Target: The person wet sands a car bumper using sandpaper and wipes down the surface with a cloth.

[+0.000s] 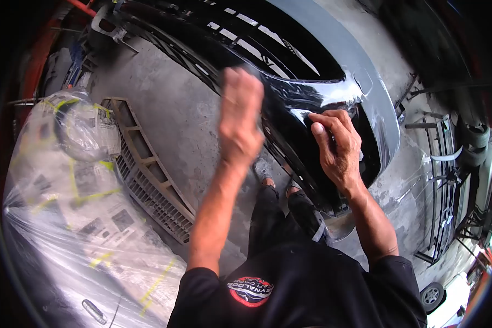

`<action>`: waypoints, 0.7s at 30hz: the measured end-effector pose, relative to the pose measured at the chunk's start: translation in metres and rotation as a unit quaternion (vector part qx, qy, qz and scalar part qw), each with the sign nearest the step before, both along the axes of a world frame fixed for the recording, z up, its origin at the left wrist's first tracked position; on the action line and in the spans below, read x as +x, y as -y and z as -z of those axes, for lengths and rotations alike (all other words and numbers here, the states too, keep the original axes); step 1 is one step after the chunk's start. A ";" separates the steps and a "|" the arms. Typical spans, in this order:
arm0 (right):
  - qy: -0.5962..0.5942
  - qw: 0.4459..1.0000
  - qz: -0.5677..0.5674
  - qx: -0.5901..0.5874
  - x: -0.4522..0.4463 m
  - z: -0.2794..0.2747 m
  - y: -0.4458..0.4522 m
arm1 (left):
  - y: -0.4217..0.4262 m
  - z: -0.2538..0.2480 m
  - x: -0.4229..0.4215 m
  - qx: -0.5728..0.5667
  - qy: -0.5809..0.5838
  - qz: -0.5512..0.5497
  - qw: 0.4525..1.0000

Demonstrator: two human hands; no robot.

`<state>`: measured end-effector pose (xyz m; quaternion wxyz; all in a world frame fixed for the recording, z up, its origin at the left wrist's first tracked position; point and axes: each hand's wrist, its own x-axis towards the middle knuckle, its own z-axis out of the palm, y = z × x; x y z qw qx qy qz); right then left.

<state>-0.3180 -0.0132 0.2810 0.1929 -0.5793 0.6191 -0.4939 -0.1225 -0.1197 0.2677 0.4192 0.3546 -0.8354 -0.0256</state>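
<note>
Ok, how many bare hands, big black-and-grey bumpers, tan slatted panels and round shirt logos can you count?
Bare hands: 2, the left hand (blurred) and the right hand
Black-and-grey bumper: 1
Tan slatted panel on the floor: 1
Round shirt logo: 1
Total: 5

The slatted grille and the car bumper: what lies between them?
In the head view, concrete floor and the person's legs, with the left forearm above.

The bumper [381, 109] is at far centre. Left of it, the grille [142, 180] lies on the floor [161, 95], with the sheeting [76, 229] farther left. Right of the bumper is a rack [445, 186]; a wheel [432, 297] is near right.
</note>
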 end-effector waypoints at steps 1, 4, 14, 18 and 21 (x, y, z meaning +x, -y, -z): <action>-0.008 1.000 0.001 0.004 0.000 -0.001 0.002 | -0.026 0.018 -0.001 0.013 0.000 0.029 1.000; -0.023 1.000 -0.002 0.021 -0.001 -0.004 0.003 | -0.012 0.026 0.011 -0.017 0.008 0.067 0.998; -0.072 0.997 0.001 0.019 0.003 -0.006 0.003 | -0.010 0.016 -0.002 0.054 -0.048 -0.002 0.997; -0.073 0.997 -0.007 0.006 0.002 -0.004 0.004 | 0.066 -0.016 0.028 0.037 0.003 -0.036 0.999; -0.077 0.997 -0.006 0.004 0.004 -0.005 0.003 | 0.137 -0.047 0.042 0.058 0.016 -0.108 0.992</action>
